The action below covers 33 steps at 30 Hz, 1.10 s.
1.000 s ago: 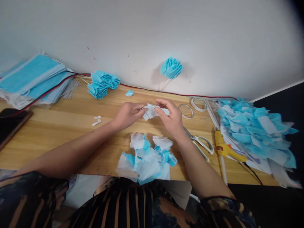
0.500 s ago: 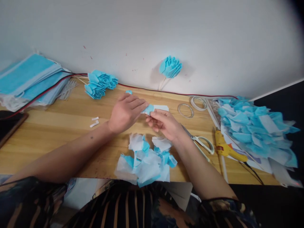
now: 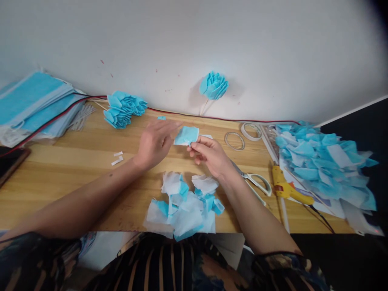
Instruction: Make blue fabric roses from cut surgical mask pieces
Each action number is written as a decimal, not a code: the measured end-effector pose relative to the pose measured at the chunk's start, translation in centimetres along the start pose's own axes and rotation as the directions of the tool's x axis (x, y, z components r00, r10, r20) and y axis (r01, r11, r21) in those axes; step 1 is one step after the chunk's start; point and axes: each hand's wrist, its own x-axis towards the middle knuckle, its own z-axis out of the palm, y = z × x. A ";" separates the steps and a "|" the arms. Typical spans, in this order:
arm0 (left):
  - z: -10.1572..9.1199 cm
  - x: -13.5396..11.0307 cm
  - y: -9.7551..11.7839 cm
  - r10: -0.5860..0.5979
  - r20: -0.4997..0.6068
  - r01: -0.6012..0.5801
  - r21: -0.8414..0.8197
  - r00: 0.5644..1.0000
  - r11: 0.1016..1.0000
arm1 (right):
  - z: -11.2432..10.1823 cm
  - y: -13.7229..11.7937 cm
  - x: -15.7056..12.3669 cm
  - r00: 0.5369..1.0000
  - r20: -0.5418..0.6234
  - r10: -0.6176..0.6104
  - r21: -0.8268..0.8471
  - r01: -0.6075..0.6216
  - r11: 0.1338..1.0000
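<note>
My right hand (image 3: 209, 155) pinches a small blue and white fabric piece (image 3: 186, 135) above the wooden table (image 3: 75, 178). My left hand (image 3: 154, 141) hovers just left of the piece, fingers stretched out and a little blurred, holding nothing. A loose heap of blue and white cut pieces (image 3: 184, 204) lies at the table's near edge, right below both hands.
Blue fabric flowers (image 3: 123, 108) lie at the back left; another flower (image 3: 213, 85) leans on the wall. A stack of blue face masks (image 3: 33, 103) sits far left. Scissors (image 3: 256, 182), a yellow glue gun (image 3: 286, 189), tape rings (image 3: 235, 140) and a big pile of scraps (image 3: 324, 165) are right.
My left hand let go of the piece and opened, drawing slightly left. The piece turned from white side to blue side and stays pinched in my right hand.
</note>
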 end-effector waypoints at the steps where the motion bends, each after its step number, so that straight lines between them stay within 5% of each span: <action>1: 0.0 0.1 0.0 -0.093 -0.001 0.092 -0.082 0.996 0.992 | 0.0 -0.1 0.0 1.000 -0.015 -0.012 -0.008 0.012 1.000; 4: -0.1 0.3 0.3 -0.344 0.054 0.345 -0.281 0.937 0.896 | 0.0 -0.4 0.0 0.997 -0.052 -0.049 -0.028 0.047 0.998; 7: -0.5 0.5 0.8 -0.404 0.044 0.398 -0.297 0.914 0.868 | -0.1 -0.5 0.0 0.996 -0.061 -0.070 -0.043 0.067 0.997; 9: -0.7 0.6 1.2 -0.315 -0.007 0.305 -0.233 0.949 0.924 | -0.2 -0.5 0.1 0.995 -0.064 -0.073 -0.045 0.070 0.996; 12: -0.6 0.4 1.6 -0.018 0.026 0.021 -0.108 1.000 0.994 | -0.2 -0.5 0.1 0.995 -0.065 -0.070 -0.040 0.068 0.997; 15: 0.1 0.0 1.4 0.198 0.136 -0.192 -0.053 0.971 0.980 | -0.1 -0.2 0.1 0.997 -0.054 -0.063 -0.049 0.060 0.997; 22: 1.3 -0.8 1.0 0.154 0.248 -0.155 -0.015 0.956 0.988 | 0.0 0.4 0.2 0.991 -0.016 -0.135 -0.243 0.127 0.962; 26: 1.1 -1.0 1.1 0.029 0.270 -0.026 -0.013 0.962 1.000 | 0.3 -0.1 -0.2 0.989 -0.018 -0.150 -0.391 0.131 0.911; 30: 0.8 -0.8 1.5 -0.195 0.239 0.222 -0.093 0.951 0.971 | 0.2 -0.5 -0.5 0.986 0.016 -0.168 -0.460 0.156 0.874; 33: 0.7 -0.2 1.3 -0.431 0.214 0.480 -0.318 0.877 0.818 | -0.5 -0.7 -0.5 0.964 -0.020 -0.265 -0.440 0.229 0.868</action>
